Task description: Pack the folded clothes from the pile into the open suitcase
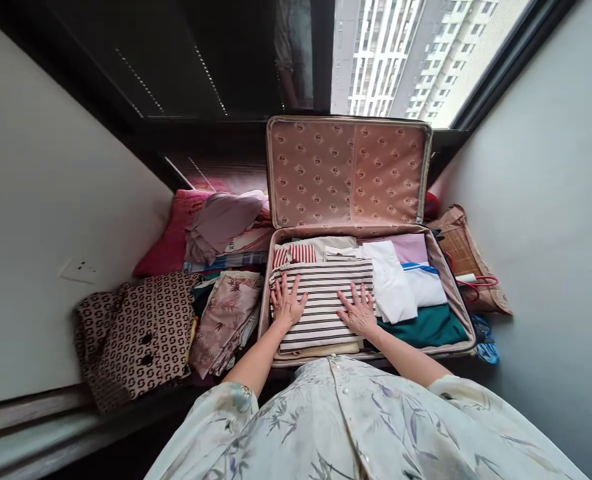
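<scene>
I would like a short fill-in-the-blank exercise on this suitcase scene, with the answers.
1. The left hand and right hand rest on folded cream fabric with dark ____.
2. The hand nearer the plain white garment is the ____ one.
3. The open suitcase has mainly ____ lining.

Missing words: stripes; right; pink.

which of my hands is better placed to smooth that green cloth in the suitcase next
Probably your right hand: it rests on the striped cloth, near the edge beside the green cloth. Your left hand lies toward the opposite edge.
</scene>
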A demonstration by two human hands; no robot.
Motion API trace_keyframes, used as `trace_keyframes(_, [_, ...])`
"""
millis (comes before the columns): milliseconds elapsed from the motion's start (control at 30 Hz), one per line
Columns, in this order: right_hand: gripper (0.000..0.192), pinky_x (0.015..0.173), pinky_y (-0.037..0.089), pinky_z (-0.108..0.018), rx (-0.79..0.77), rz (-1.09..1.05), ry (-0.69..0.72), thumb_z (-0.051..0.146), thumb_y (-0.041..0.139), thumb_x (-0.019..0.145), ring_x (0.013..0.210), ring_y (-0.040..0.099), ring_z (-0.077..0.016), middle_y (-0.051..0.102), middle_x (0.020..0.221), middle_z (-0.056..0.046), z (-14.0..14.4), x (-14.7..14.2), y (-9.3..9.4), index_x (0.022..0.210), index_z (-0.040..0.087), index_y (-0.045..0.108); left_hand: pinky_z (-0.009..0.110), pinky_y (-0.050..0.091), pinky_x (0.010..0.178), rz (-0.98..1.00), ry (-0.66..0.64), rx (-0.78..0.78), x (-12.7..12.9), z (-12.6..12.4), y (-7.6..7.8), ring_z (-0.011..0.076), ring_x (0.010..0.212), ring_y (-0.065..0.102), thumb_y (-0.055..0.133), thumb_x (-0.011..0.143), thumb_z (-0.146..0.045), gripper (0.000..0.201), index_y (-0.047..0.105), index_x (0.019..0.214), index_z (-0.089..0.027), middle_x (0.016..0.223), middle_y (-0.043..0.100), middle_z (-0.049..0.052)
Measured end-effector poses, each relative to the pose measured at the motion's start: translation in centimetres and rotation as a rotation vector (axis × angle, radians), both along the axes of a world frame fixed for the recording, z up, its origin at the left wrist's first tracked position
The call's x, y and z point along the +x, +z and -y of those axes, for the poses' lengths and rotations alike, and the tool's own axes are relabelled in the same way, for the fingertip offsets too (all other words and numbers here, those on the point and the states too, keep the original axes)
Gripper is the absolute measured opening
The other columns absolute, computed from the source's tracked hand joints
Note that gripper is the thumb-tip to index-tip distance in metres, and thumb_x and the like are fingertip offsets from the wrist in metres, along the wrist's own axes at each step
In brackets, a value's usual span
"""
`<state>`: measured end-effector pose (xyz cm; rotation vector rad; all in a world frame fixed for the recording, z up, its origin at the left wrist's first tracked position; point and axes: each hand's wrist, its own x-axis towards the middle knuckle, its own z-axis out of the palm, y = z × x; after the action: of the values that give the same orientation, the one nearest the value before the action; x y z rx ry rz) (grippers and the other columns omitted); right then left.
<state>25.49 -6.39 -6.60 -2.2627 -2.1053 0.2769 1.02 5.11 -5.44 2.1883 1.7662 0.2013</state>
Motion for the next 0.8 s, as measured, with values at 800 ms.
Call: trace_keyframes(800, [0.094, 0.12, 0.023, -0.06, -0.025, -0.175, 0.438, 0.065, 0.059, 0.089, 0.157, 0.015, -0.0421, 0.016, 0.173, -0.017, 0.6, -5.3, 4.7, 0.167, 0.024, 0.026, 0.055, 0.036, 0.121, 0.015, -0.294, -0.199, -4.3, 10.4, 6.1, 0.0405, 0.157, 0.024, 0.063, 0.076, -0.002, 0.09, 0.04, 0.16, -0.025, 0.171, 0.023, 0.017])
